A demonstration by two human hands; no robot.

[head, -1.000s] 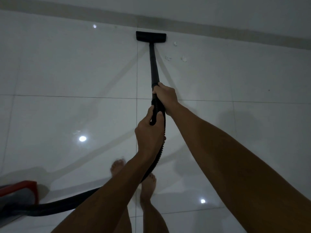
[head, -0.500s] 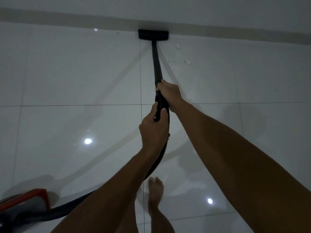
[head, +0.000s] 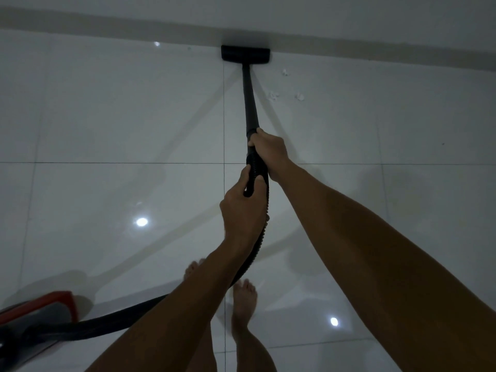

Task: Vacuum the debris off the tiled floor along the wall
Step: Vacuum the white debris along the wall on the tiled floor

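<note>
The right hand [head: 271,154] grips the top of the black rigid vacuum wand [head: 250,103]; the left hand [head: 241,213] clasps the black ribbed hose [head: 257,170] just below it. The flat black floor nozzle [head: 245,55] sits against the grey skirting [head: 107,30]. White debris scraps [head: 273,95] lie on the glossy white tiled floor [head: 107,116] just right of the wand.

A black vacuum head [head: 245,55] sits flat against the far skirting [head: 375,49], its wand [head: 249,100] slanting nearward. Three white debris bits [head: 273,95] lie just right on glossy tiles [head: 107,116].
</note>
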